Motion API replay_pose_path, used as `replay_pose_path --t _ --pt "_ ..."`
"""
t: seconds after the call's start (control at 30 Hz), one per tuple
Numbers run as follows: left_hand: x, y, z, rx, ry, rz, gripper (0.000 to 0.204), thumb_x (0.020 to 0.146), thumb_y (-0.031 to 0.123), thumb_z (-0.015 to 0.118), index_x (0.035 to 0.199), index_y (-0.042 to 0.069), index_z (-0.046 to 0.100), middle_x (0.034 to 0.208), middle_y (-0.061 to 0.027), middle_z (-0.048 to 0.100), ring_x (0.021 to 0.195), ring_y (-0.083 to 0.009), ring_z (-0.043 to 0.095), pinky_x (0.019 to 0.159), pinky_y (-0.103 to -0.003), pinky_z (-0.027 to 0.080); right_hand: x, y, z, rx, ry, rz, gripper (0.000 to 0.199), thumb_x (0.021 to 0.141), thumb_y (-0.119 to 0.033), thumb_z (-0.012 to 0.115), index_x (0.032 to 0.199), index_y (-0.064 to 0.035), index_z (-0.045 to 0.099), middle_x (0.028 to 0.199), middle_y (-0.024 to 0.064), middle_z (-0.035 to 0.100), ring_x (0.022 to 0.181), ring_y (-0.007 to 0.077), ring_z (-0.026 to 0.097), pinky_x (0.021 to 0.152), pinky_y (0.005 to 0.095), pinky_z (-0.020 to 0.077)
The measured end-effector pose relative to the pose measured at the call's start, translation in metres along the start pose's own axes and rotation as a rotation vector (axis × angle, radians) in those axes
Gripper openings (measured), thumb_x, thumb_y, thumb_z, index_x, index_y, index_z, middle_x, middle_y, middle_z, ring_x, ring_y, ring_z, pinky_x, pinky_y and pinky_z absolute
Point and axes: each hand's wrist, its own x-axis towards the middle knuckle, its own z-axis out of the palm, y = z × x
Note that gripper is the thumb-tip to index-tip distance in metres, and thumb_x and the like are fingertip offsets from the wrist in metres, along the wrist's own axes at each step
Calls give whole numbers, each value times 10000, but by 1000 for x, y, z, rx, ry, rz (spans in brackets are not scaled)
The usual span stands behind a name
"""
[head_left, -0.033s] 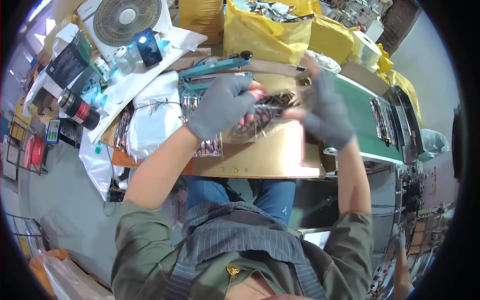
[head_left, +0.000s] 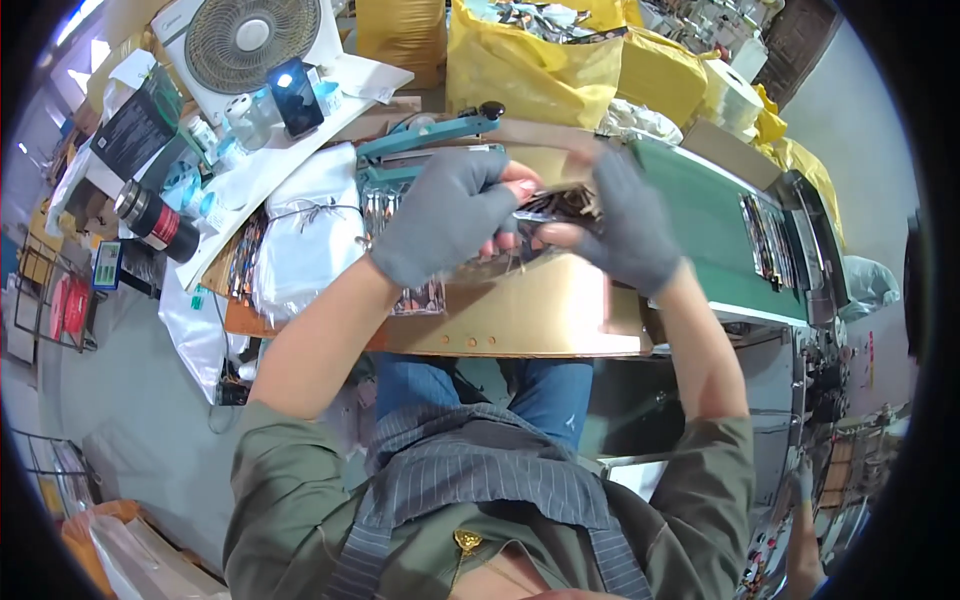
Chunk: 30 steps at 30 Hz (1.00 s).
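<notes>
My left hand (head_left: 445, 215), in a grey fingerless glove, pinches the near-left edge of a clear plastic bag (head_left: 520, 250). Dark, patterned thin pieces (head_left: 560, 204) show inside it or at its mouth; their kind I cannot make out. On the other side, my right hand (head_left: 632, 222), gloved alike, has its thumb against the bag. Its other fingers are raised on the far side and smeared by motion, so their grip is unclear. Just left of my left hand, partly under it, lie similar patterned packets (head_left: 424, 298). All this is above a tan board (head_left: 540, 320).
A teal lever-arm tool (head_left: 430, 133) stands beyond my left hand. Stacked clear bags (head_left: 305, 230) are tied at left, near a shelf with a fan (head_left: 253, 38), phone (head_left: 296, 98) and flask (head_left: 158, 220). A green belt (head_left: 700, 225) carries packets (head_left: 768, 240) at right. Yellow sacks (head_left: 535, 75) stand behind.
My right hand has moved left and slightly toward me, closer to my left hand. The bag looks more bunched between them. My left hand has barely moved.
</notes>
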Motion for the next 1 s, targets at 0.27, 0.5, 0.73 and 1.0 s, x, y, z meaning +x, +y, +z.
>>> replay_pose_path --t 0.27,0.5,0.73,1.0 --pt "11 -74 -44 163 0 109 776 637 319 793 1265 12 456 1144 -155 591 993 -213 583 839 -362 465 40 22 72 620 -152 434 247 891 -210 541 741 -14 539 611 166 575 568 348 573 507 393 432" --pt "66 -250 -37 -164 291 -222 334 694 170 777 956 -3 663 898 -60 668 752 -138 610 678 -274 483 59 138 231 -29 85 509 306 856 -340 574 841 -34 576 746 195 614 718 384 602 609 449 455" --pt "108 -261 -95 -461 427 -506 389 659 277 794 912 2 684 893 -61 654 802 -140 580 771 -287 440 138 109 241 82 -22 504 308 806 -338 616 933 -61 578 864 153 617 783 367 598 676 426 469" --pt "106 -248 -73 -453 462 -400 238 762 177 709 926 8 675 861 -29 660 799 -91 586 747 -252 449 66 155 306 -153 -192 683 232 835 -282 528 752 -68 559 792 144 612 712 365 597 600 459 468"
